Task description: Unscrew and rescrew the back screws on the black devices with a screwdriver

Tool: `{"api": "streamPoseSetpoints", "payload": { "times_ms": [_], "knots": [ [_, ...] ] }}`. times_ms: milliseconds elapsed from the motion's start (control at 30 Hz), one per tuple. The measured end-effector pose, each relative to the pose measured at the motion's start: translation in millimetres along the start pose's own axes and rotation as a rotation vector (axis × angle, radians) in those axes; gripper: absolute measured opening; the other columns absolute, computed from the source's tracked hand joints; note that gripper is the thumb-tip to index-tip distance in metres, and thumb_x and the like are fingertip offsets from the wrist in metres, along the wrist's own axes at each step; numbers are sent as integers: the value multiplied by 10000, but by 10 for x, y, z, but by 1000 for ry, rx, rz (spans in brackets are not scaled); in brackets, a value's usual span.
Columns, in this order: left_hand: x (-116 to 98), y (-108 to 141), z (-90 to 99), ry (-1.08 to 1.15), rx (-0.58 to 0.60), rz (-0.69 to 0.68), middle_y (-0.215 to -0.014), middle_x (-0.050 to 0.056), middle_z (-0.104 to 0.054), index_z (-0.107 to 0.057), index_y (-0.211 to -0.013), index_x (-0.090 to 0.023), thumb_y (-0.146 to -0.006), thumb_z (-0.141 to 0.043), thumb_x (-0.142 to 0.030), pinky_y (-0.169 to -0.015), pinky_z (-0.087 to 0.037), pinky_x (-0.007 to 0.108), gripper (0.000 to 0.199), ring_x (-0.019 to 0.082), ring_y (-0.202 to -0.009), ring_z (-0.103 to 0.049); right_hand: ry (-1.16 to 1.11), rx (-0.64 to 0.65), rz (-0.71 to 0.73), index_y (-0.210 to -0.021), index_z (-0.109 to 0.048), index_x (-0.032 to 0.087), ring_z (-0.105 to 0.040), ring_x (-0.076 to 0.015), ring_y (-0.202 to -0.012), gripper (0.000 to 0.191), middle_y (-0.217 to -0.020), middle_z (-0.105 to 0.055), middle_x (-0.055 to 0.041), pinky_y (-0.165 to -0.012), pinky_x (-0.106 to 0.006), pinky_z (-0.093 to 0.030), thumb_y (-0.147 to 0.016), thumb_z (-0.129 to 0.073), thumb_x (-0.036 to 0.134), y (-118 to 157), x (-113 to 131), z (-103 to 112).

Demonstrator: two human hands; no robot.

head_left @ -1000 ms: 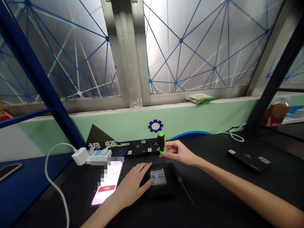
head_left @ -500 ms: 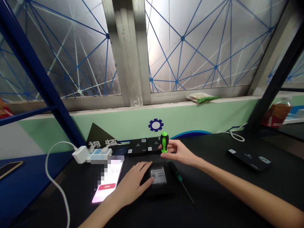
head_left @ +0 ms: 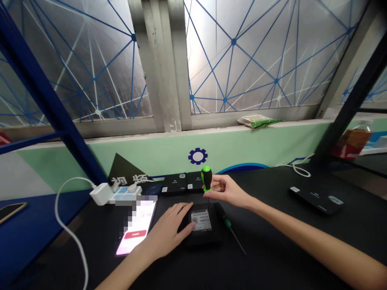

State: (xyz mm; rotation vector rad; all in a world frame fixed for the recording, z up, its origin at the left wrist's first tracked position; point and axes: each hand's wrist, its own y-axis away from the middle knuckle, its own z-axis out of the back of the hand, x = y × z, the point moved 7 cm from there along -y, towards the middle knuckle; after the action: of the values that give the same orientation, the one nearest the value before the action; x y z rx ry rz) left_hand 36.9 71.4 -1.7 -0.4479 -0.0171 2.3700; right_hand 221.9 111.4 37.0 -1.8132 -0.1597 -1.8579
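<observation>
While the left hand [head_left: 169,231] lay on a black box [head_left: 206,227], the right hand [head_left: 226,189] gripped a green-and-black screwdriver [head_left: 207,179]

As I followed the head view from my distant seat, the black box sat on the black table [head_left: 266,257] between the person's forearms, its white label [head_left: 199,220] facing up; the left hand rested flat over the box's left side, fingers extended and closed round nothing, thumb at the label's edge; the right hand, apart from the left, pinched the lower handle of the screwdriver between thumb and fingers, holding it upright over the box's far right part; I could not tell what the tip met, since the shaft showed thin and dark.

Just right of the box lay a second screwdriver [head_left: 227,224], its bare shaft pointing toward the near right; left of the left hand I saw a lit phone [head_left: 137,231], partly pixelated; beyond it stood a power strip [head_left: 125,194], with a white charger [head_left: 102,194] at its left end; near the pale green wall [head_left: 151,149] lay two further boxes side by side, the rear left box [head_left: 174,184] and the rear right box [head_left: 193,181]; well apart on the right lay another box [head_left: 316,199]; a packet [head_left: 256,121] rested on the window sill [head_left: 211,128].
</observation>
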Motion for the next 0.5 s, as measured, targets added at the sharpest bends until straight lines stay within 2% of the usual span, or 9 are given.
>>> {"api": "streamPoseSetpoints", "payload": {
  "times_ms": [133, 267, 367, 500],
  "knots": [
    [7, 9, 0, 2, -17, -10, -1450, 65, -476, -352, -1495, -303, -1030, -373, -527, -1067, -397, 441, 516, 279, -1305, -464, -1, -37, 20, -892, -611, 180, -466, -80, -508, 419, -607, -513, 79, -509, -220, -411, -640, -889, 367, -26, -29, 14],
    [-2, 9, 7, 5, -19, -18, -1444, 70, -479, -339, -1505, -306, -1032, -364, -529, -1059, -401, 444, 524, 285, -1299, -469, -6, -30, 3, -972, -649, 170, -573, -123, -569, 401, -707, -633, 14, -570, -270, -491, -705, -839, 401, -10, -3, 17],
    [-9, 3, 14, -1, -15, -15, -1445, 70, -477, -347, -1501, -302, -1032, -365, -526, -1066, -394, 447, 520, 283, -1302, -466, -20, 2, -7, -915, -673, 147, -631, -155, -642, 342, -796, -696, -53, -625, -300, -523, -759, -787, 429, 10, 35, 16],
    [4, 2, 3, 2, -2, 0, -1453, 63, -471, -352, -1496, -298, -1030, -381, -519, -1080, -386, 439, 517, 273, -1311, -459, -9, 7, -8, -818, -660, 144, -597, -145, -626, 357, -728, -659, -30, -623, -288, -497, -702, -830, 437, 14, 49, 20]
  ]
}}
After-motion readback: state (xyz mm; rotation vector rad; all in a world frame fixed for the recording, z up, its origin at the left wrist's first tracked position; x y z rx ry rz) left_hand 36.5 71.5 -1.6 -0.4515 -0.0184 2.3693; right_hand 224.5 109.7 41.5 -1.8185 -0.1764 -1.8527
